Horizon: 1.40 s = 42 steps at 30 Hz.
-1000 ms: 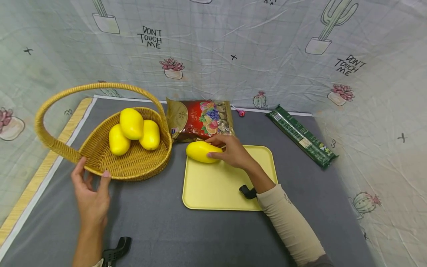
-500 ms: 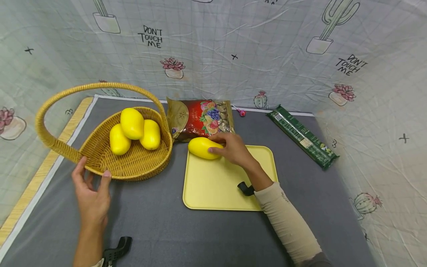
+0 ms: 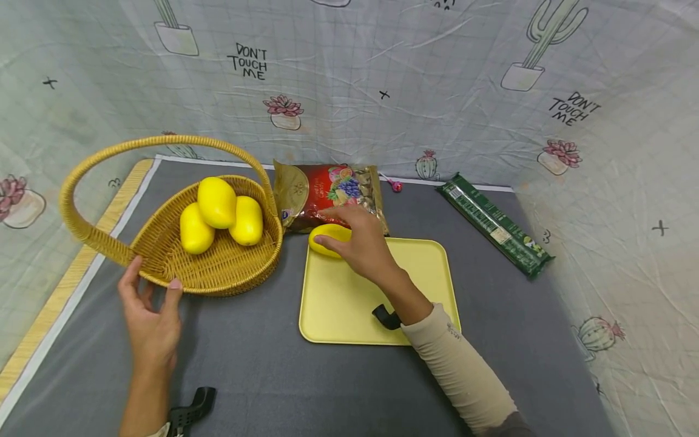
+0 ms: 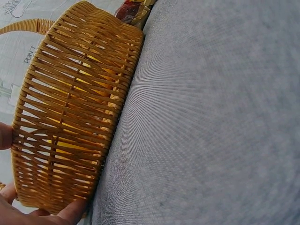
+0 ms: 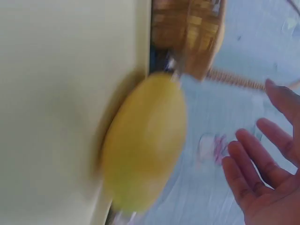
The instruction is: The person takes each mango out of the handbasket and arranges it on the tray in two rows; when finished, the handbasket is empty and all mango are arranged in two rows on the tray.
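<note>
Left hand (image 3: 150,325), lower left of the head view: grasping the near end of the basket, thumb on the rim, fingertips against the wicker wall in the left wrist view. Right hand (image 3: 363,246), centre: released, fingers spread, over the yellow fruit (image 3: 327,230); I read a gap between palm and fruit in the right wrist view. That fruit, one item, oblong and smooth, lies on its side at the upper left corner of the tray (image 3: 349,309), partly hidden from my head camera by the hand. Tray: pale yellow, rectangular, rounded corners, centre of frame. Basket (image 3: 218,273): golden wicker, oval, left of frame, with one tall arched handle (image 3: 175,140). In it I count three mango-shaped fruits (image 3: 216,203), glossy yellow, one leaning over the other two. Candy bag (image 3: 297,194): red and gold, fruit picture, upper centre, just above the tray. Lollipop (image 3: 397,187): one, pinkish red, right of the bag. Green packet (image 3: 494,224): long, slanting down toward the right, right of frame. Ground: grey cloth (image 3: 262,364), wooden edge (image 3: 76,267) at left. Backdrop: pale curtain (image 3: 338,73), printed with cacti and lettering.
</note>
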{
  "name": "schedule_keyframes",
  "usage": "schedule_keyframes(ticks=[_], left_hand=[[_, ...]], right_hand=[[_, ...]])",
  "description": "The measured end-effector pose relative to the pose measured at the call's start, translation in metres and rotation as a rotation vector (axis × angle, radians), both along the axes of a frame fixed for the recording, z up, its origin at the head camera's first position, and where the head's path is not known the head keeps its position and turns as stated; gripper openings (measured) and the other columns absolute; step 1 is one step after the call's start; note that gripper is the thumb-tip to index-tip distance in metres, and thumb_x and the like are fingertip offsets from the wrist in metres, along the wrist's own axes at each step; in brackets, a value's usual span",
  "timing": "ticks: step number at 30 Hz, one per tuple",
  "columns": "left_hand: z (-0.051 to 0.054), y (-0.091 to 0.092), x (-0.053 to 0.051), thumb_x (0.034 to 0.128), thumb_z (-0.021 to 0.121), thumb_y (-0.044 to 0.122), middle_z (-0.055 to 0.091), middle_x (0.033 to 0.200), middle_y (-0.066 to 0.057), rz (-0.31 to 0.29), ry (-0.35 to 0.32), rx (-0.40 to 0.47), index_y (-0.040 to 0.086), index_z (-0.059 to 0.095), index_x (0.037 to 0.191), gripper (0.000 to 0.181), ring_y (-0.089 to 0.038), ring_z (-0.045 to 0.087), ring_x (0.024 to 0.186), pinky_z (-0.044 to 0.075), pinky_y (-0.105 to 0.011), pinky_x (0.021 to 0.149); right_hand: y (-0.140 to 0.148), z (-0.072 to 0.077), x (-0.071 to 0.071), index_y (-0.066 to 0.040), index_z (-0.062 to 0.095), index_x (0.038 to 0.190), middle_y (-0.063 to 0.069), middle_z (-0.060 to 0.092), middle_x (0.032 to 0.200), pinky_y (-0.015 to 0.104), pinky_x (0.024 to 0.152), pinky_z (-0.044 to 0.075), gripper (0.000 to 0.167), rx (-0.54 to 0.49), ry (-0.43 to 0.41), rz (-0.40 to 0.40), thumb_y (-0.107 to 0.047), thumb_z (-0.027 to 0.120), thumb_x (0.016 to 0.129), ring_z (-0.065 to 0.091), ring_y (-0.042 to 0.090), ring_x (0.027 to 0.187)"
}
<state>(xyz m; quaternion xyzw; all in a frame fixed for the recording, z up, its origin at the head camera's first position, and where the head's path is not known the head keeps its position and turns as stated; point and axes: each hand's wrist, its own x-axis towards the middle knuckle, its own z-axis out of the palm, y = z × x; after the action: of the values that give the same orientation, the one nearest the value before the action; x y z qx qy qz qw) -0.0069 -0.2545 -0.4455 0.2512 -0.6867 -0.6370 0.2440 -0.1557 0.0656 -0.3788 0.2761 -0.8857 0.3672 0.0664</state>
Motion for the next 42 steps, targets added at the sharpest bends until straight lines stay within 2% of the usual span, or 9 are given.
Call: schedule_keyframes(ticks=[4, 7, 10, 15, 22, 29, 33, 38, 42], left_hand=[[0.001, -0.001, 0.001, 0.0965, 0.062, 0.014, 0.021, 0.161, 0.007, 0.000, 0.001, -0.012, 0.032, 0.030, 0.152, 0.067, -0.027, 0.027, 0.146, 0.043, -0.023, 0.100], [0.001, 0.000, 0.001, 0.0964, 0.062, 0.014, 0.022, 0.161, 0.007, 0.000, 0.000, -0.011, 0.032, 0.030, 0.152, 0.067, -0.026, 0.027, 0.146, 0.043, -0.020, 0.097], [0.002, 0.001, 0.001, 0.0965, 0.062, 0.015, 0.022, 0.161, 0.007, -0.001, -0.005, -0.017, 0.032, 0.030, 0.152, 0.067, -0.027, 0.028, 0.146, 0.042, -0.020, 0.097], [0.002, 0.002, 0.001, 0.0966, 0.062, 0.015, 0.022, 0.161, 0.006, -0.001, -0.004, -0.044, 0.032, 0.030, 0.152, 0.067, -0.027, 0.028, 0.146, 0.041, -0.023, 0.099], [0.001, 0.001, 0.001, 0.0965, 0.062, 0.015, 0.021, 0.161, 0.006, -0.007, 0.007, -0.032, 0.031, 0.029, 0.152, 0.067, -0.027, 0.026, 0.147, 0.041, -0.028, 0.103], [0.000, 0.001, 0.000, 0.0972, 0.061, 0.014, 0.020, 0.162, 0.008, 0.000, -0.020, -0.036, 0.033, 0.029, 0.152, 0.067, -0.026, 0.025, 0.147, 0.036, -0.042, 0.114], [0.000, 0.000, 0.000, 0.0977, 0.060, 0.014, 0.019, 0.163, 0.008, 0.005, -0.033, -0.055, 0.034, 0.028, 0.152, 0.067, -0.026, 0.025, 0.147, 0.033, -0.049, 0.116], [-0.001, 0.000, 0.000, 0.0969, 0.061, 0.014, 0.019, 0.163, 0.007, -0.005, -0.008, -0.030, 0.033, 0.028, 0.153, 0.067, -0.027, 0.024, 0.147, 0.032, -0.048, 0.116], [0.000, -0.001, 0.001, 0.0965, 0.062, 0.013, 0.018, 0.163, 0.007, -0.024, 0.020, 0.018, 0.031, 0.029, 0.153, 0.068, -0.028, 0.023, 0.149, 0.034, -0.042, 0.115]], right_hand=[[-0.026, 0.005, 0.009, -0.023, 0.063, 0.132, -0.005, 0.069, 0.125, 0.035, 0.102, 0.047, 0.053, -0.066, 0.034, 0.083, -0.040, 0.078, 0.084, 0.061, 0.012, 0.113], [-0.044, 0.006, 0.014, -0.024, 0.061, 0.134, -0.006, 0.068, 0.126, 0.030, 0.094, 0.050, 0.057, -0.092, 0.044, 0.107, -0.042, 0.078, 0.083, 0.060, 0.011, 0.111], [-0.062, 0.005, 0.016, -0.023, 0.060, 0.136, -0.005, 0.067, 0.128, 0.028, 0.094, 0.051, 0.060, -0.132, 0.047, 0.123, -0.042, 0.080, 0.082, 0.060, 0.011, 0.114], [-0.090, 0.007, 0.019, -0.024, 0.056, 0.140, -0.006, 0.064, 0.135, 0.026, 0.099, 0.050, 0.066, -0.159, 0.032, 0.146, -0.043, 0.080, 0.082, 0.058, 0.009, 0.122], [-0.125, 0.007, 0.018, -0.026, 0.046, 0.146, -0.005, 0.058, 0.142, 0.021, 0.099, 0.049, 0.075, -0.182, -0.035, 0.152, -0.048, 0.078, 0.081, 0.056, 0.009, 0.125], [-0.155, 0.002, 0.007, -0.029, 0.038, 0.151, -0.010, 0.048, 0.151, 0.030, 0.113, 0.040, 0.082, -0.122, -0.067, 0.094, -0.052, 0.076, 0.082, 0.047, 0.010, 0.137], [-0.171, -0.002, -0.005, -0.029, 0.036, 0.152, -0.011, 0.047, 0.152, 0.029, 0.114, 0.038, 0.085, -0.072, -0.072, 0.066, -0.054, 0.077, 0.081, 0.046, 0.010, 0.138], [-0.187, -0.004, -0.018, -0.031, 0.033, 0.153, -0.011, 0.045, 0.153, 0.026, 0.111, 0.040, 0.088, -0.006, -0.099, 0.048, -0.056, 0.076, 0.081, 0.044, 0.009, 0.139], [-0.197, -0.004, -0.027, -0.034, 0.031, 0.154, -0.011, 0.043, 0.154, 0.027, 0.114, 0.037, 0.087, 0.042, -0.128, 0.047, -0.056, 0.074, 0.082, 0.042, 0.010, 0.142]])
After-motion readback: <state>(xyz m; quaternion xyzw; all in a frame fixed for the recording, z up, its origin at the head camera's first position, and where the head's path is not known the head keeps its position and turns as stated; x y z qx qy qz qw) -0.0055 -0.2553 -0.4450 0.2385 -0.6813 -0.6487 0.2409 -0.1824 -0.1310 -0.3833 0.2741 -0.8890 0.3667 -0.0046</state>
